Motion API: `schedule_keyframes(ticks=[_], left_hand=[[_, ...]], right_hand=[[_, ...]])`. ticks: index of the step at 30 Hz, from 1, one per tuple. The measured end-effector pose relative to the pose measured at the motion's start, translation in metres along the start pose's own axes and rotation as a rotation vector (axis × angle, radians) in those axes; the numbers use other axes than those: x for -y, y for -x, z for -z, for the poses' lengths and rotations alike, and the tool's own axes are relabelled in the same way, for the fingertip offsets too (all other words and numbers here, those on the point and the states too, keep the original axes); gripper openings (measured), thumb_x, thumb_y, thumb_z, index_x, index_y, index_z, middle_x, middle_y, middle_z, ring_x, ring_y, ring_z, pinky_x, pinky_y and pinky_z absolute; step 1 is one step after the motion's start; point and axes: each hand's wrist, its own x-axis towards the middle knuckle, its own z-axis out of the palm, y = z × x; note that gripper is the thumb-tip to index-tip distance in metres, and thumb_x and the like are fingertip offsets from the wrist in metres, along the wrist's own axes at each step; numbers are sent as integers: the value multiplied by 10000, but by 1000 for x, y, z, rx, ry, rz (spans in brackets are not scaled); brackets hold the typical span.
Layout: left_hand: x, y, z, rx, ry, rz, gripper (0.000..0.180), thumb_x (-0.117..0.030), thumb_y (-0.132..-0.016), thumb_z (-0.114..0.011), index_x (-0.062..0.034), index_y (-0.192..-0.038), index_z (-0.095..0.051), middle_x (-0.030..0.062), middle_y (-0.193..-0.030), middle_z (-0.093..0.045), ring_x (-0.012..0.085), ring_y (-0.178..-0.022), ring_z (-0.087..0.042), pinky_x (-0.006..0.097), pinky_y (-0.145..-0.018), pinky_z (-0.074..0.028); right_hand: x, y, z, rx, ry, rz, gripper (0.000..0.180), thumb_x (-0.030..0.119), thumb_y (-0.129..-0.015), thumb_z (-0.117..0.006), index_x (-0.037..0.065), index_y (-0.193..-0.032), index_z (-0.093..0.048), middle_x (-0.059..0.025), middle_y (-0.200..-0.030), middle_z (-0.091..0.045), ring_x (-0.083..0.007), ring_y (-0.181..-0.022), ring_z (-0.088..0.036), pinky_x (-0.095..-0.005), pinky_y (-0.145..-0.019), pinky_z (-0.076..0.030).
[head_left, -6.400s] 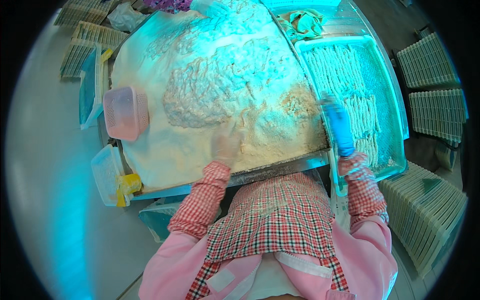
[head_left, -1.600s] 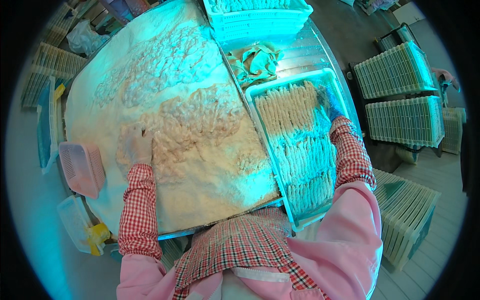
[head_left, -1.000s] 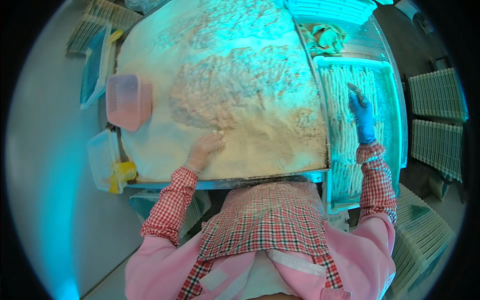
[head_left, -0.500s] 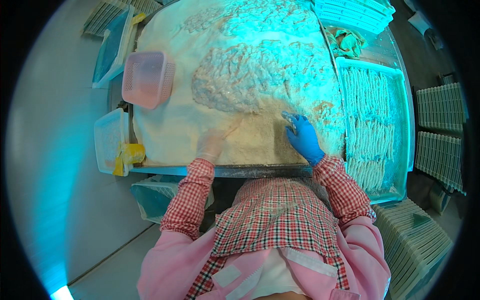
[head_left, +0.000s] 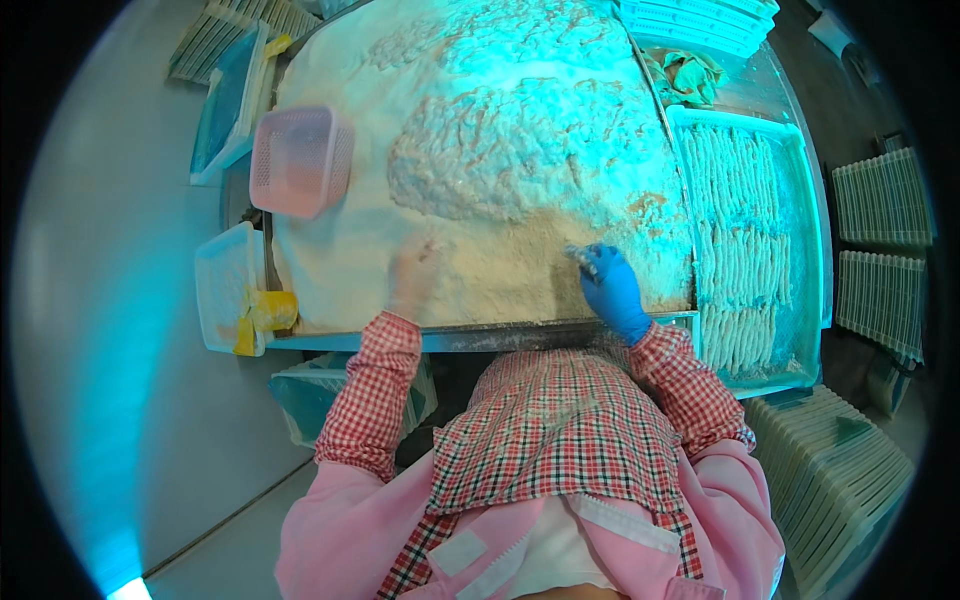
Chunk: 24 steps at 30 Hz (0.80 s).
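My right hand (head_left: 612,290), in a blue glove, is curled over the near edge of the floured table. A small whitish, flour-coated piece (head_left: 581,259) shows at its fingertips; its kind is unclear. My left hand (head_left: 415,275) is above the flour to the left, so smeared by motion that its fingers and anything in them cannot be made out. Beyond both hands lies a broad heap of pale, flour-coated pieces (head_left: 500,150) on the flour-covered table (head_left: 345,270).
On the right stands a tray (head_left: 812,250) with rows of slender coated pieces (head_left: 745,255). A pink basket (head_left: 300,160) sits at the table's left; a white container (head_left: 225,290) with yellow tape (head_left: 270,310) is beside it. Stacked racks (head_left: 830,480) stand at lower right.
My left hand has drawn slightly back from the pale heap and blurred. My right hand has shifted slightly nearer to me. The whole view has moved a little.
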Motion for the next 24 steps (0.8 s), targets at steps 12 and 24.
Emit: schedule_keyframes(ticks=[12,24], left_hand=[[-36,9,-94,154,-153,-104,401,-185,-809,-627,-54,-1186,-597,172,-1190,-592,329,-1082,-562,389,-923,-454],[-58,5,-60,323,972,413,376,-113,-880,-569,-16,-1243,-559,121,-953,-678,226,-875,-639,326,-797,-514]], right_hand=[[-6,15,-49,100,-419,-365,300,148,-895,-584,37,-1174,-597,-100,-913,-643,-240,-797,-590,-343,-677,-496],[-10,-37,-21,-160,-1092,-758,255,126,-899,-626,8,-1125,-616,-19,-816,-640,-78,-617,-535,-218,-517,-424]])
